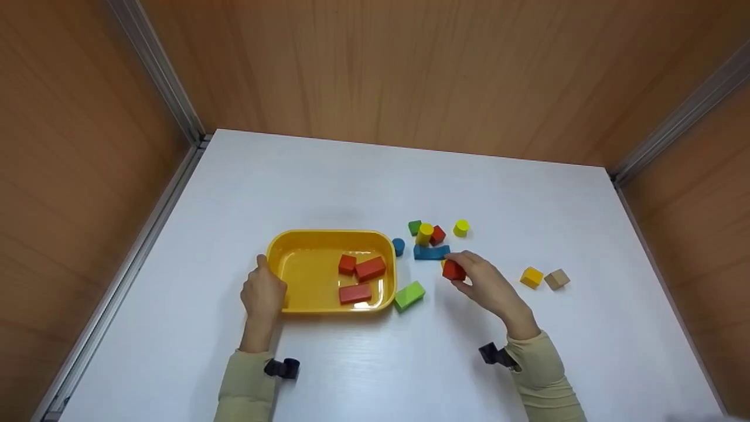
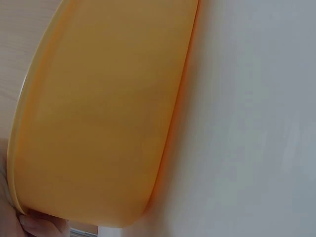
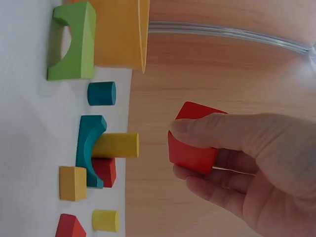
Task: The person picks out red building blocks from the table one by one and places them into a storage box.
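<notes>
My left hand (image 1: 263,293) grips the left rim of the yellow tray (image 1: 304,293); in the left wrist view its fingers curl at the edge of the tray (image 2: 98,118). Inside the tray lie several red blocks (image 1: 370,269), toward its right side. To the right of the tray, my right hand (image 1: 489,287) pinches a red block (image 1: 454,270) between thumb and fingers. The right wrist view shows this block (image 3: 192,155) held up off the table by the hand (image 3: 247,168).
A light green arch block (image 1: 409,296) lies against the tray's right corner. Beyond the right hand are a blue arch (image 1: 431,252), a blue cylinder (image 1: 398,247), yellow cylinders (image 1: 461,228) and a green block (image 1: 415,227). Farther right sit an orange-yellow block (image 1: 531,277) and a plain wooden block (image 1: 557,279).
</notes>
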Demonstrator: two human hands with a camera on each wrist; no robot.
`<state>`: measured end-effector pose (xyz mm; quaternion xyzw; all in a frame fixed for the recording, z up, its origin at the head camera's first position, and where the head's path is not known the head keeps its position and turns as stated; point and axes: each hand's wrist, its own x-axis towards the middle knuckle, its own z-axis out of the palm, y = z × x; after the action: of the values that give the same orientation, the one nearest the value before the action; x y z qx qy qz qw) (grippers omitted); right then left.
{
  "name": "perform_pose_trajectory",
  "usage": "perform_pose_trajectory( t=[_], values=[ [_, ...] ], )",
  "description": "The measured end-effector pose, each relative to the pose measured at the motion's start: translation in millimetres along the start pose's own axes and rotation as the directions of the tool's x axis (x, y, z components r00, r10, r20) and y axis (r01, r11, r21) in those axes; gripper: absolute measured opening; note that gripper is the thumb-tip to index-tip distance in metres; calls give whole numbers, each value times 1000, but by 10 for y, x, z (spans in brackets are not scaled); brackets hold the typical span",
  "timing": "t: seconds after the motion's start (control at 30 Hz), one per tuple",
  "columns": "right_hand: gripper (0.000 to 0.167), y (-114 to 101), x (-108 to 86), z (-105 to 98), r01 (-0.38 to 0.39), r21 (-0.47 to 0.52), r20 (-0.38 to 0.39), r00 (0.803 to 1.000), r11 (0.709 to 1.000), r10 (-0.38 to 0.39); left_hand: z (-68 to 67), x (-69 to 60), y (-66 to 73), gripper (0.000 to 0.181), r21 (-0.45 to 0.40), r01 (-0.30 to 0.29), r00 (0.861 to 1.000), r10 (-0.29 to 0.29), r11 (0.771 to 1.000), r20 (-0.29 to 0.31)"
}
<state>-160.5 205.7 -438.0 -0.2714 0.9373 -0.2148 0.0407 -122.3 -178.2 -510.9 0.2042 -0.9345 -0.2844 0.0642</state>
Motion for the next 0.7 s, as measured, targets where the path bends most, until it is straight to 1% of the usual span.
perform_pose_trajectory(
  t=[0.3, 0.53, 0.6, 0.7],
  values=[
    [49, -187, 114, 85, 16, 49, 17, 1000, 999, -17, -5, 8, 8, 41, 14, 14, 1000, -14, 1000, 19],
    [49, -341, 185, 155, 30, 86, 24, 999, 996, -32, -7, 0, 12, 40, 12, 14, 1000, -14, 1000, 10],
    [49, -387, 212, 177, 40, 83, 30, 999, 996, -42, -2, -2, 11, 40, 9, 14, 1000, -14, 1000, 7],
    [48, -451, 255, 212, 74, 86, 31, 997, 994, -77, 7, -8, 17, 38, 2, 9, 1000, -9, 1000, -3]
  ],
)
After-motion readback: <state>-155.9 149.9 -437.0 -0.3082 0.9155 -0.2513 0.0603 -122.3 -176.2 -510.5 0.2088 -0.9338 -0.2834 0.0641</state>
